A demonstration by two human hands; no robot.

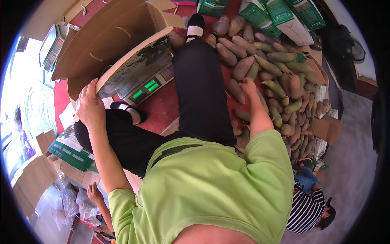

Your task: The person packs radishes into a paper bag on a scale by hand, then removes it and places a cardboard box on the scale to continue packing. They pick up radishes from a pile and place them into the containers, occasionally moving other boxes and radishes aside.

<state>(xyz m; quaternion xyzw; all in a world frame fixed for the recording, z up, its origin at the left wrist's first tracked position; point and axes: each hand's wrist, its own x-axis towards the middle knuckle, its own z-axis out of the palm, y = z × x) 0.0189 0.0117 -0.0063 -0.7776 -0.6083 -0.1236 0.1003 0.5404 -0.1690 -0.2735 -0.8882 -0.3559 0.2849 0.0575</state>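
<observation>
My left hand is closed over the near edge of a large open cardboard box, its fingers on the rim. Inside the part of the box I can see there are rope handles. Beside the box a digital scale shows lit green figures; the box hides part of it. My right hand is at the left side of a big heap of long radishes, some green and some reddish. Its fingers are curled round a radish, mostly hidden from view at the grip.
Green and white cartons stand behind the heap. Another scale is at the far left. A person in a striped shirt is low on the right, and another person's hand shows near plastic bags at lower left.
</observation>
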